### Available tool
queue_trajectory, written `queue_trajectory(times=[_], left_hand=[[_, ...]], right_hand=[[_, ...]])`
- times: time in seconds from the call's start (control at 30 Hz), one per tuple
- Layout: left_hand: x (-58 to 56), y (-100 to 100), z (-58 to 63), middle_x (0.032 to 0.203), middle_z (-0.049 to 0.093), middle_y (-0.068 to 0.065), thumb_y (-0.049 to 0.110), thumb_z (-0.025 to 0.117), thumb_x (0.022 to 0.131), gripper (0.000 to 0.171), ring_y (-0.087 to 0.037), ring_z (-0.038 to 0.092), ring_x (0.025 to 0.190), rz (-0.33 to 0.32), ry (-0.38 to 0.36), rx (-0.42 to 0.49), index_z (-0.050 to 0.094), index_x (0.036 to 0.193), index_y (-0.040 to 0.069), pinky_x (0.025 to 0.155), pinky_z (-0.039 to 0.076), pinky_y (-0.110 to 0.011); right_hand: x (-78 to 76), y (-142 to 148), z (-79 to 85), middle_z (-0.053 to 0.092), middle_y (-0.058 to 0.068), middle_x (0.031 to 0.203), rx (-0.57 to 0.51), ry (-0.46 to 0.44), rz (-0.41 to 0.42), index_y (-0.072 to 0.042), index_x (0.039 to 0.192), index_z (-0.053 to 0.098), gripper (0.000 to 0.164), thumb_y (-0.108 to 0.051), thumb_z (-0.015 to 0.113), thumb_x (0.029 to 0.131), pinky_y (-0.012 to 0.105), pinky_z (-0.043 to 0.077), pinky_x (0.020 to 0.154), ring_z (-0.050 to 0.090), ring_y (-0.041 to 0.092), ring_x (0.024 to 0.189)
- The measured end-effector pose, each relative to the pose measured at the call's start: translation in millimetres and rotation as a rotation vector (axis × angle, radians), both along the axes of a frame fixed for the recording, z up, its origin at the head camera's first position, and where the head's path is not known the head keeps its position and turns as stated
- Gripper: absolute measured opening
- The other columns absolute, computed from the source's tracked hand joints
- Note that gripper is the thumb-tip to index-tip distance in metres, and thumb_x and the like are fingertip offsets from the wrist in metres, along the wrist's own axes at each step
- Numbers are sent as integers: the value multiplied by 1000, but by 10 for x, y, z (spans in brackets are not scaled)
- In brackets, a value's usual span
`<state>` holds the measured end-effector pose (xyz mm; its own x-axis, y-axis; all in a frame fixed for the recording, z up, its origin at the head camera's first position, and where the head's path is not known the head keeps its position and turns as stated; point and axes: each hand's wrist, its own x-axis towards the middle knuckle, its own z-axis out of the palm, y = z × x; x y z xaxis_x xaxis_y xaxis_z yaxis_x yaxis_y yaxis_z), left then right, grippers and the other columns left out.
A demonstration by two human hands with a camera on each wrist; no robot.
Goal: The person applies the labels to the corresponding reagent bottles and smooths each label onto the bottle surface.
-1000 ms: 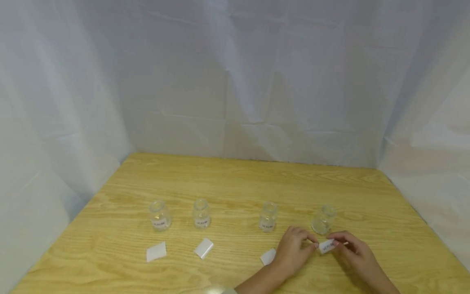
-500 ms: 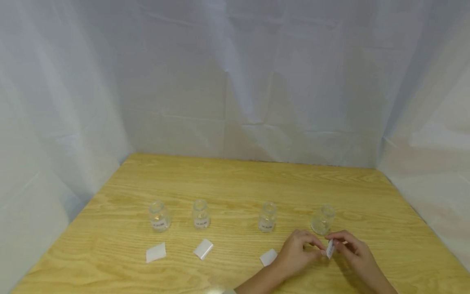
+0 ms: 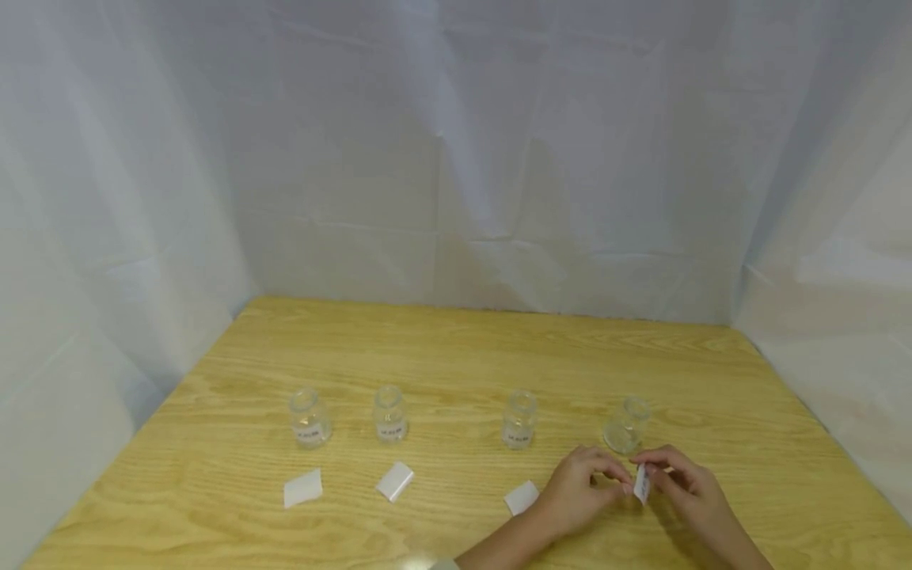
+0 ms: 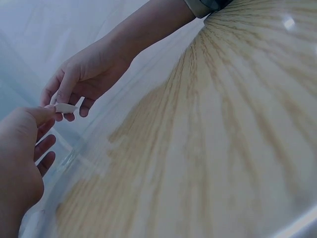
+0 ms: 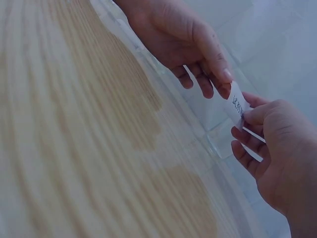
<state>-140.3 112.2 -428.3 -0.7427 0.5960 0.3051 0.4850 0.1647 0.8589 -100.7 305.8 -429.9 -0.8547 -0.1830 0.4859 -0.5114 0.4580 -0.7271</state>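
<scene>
My right hand pinches a small white label with dark writing between thumb and index finger. My left hand meets the label's left edge with thumb and index fingertips, pinching its corner. In the right wrist view the label spans the two hands, writing visible; the left wrist view has it nearly edge-on, a thin white strip. Just behind the hands stands a clear glass jar with no label seen on it.
Three more glass jars, each with a written label, stand in a row to the left: one, another and the leftmost. White paper pieces lie before them, one partly behind my left forearm. White sheeting surrounds the wooden table.
The label has turned from facing the head camera to nearly edge-on, and my left hand has shifted slightly right. Over the last half second little differs. The jars have not moved.
</scene>
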Motion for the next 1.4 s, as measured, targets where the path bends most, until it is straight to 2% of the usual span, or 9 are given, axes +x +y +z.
queue_trajectory(times=[0.23, 0.33, 0.43, 0.57, 0.87, 1.03, 1.23, 1.4], left_hand=[[7, -9, 11, 96, 57, 16, 17, 64, 87, 7, 4, 46, 87, -8, -32, 41, 69, 86, 12, 69, 42, -13], [11, -11, 16, 96, 58, 14, 18, 64, 88, 9, 2, 47, 88, 3, -43, 92, 68, 85, 11, 70, 42, -14], [7, -13, 14, 95, 58, 10, 18, 62, 89, 10, 0, 49, 88, 23, -50, 141, 68, 85, 11, 70, 42, -16], [-2, -13, 1, 94, 59, 7, 16, 62, 89, 8, -2, 50, 87, 69, -46, 171, 67, 85, 11, 70, 43, -16], [-12, 5, -19, 93, 56, 16, 19, 66, 86, 7, 1, 49, 86, 99, -33, 154, 69, 84, 13, 69, 44, -16], [-13, 5, -14, 93, 56, 16, 17, 67, 85, 5, 2, 49, 86, 105, -18, 146, 68, 82, 13, 68, 44, -16], [-12, 10, -14, 92, 56, 16, 14, 66, 85, 4, 1, 49, 85, 114, -42, 154, 68, 82, 13, 68, 44, -16], [-13, 14, -24, 89, 55, 16, 14, 65, 85, 4, 1, 50, 82, 156, -39, 156, 68, 83, 12, 68, 44, -16]], right_hand=[[11, -50, 16, 61, 1, 101, 6, -46, -56, 2, 112, 56, 27, 10, 55, 86, 25, 50, 62, 55, 6, 87], [18, -87, 23, 59, 4, 104, 14, -40, -30, 2, 111, 54, 28, 11, 57, 85, 26, 50, 64, 54, 7, 91], [26, -114, 29, 57, 4, 107, 6, -45, 21, -3, 109, 56, 27, 11, 54, 87, 27, 51, 66, 54, 8, 94], [41, -133, 40, 58, 2, 106, -18, -81, 47, -7, 109, 58, 25, 9, 51, 90, 28, 51, 68, 54, 8, 95], [78, -181, 58, 61, -2, 99, 18, -97, -77, -12, 100, 62, 22, 5, 60, 86, 27, 52, 64, 59, 9, 83], [85, -189, 80, 62, -3, 96, 47, -84, -105, -13, 96, 63, 20, 4, 59, 87, 27, 51, 62, 59, 10, 80], [93, -171, 87, 63, -4, 93, 46, -145, -162, -15, 94, 63, 12, -5, 58, 90, 28, 51, 63, 59, 12, 81], [85, -148, 80, 64, -4, 89, 51, -109, -230, -13, 92, 64, 11, -3, 60, 89, 26, 50, 60, 59, 11, 77]])
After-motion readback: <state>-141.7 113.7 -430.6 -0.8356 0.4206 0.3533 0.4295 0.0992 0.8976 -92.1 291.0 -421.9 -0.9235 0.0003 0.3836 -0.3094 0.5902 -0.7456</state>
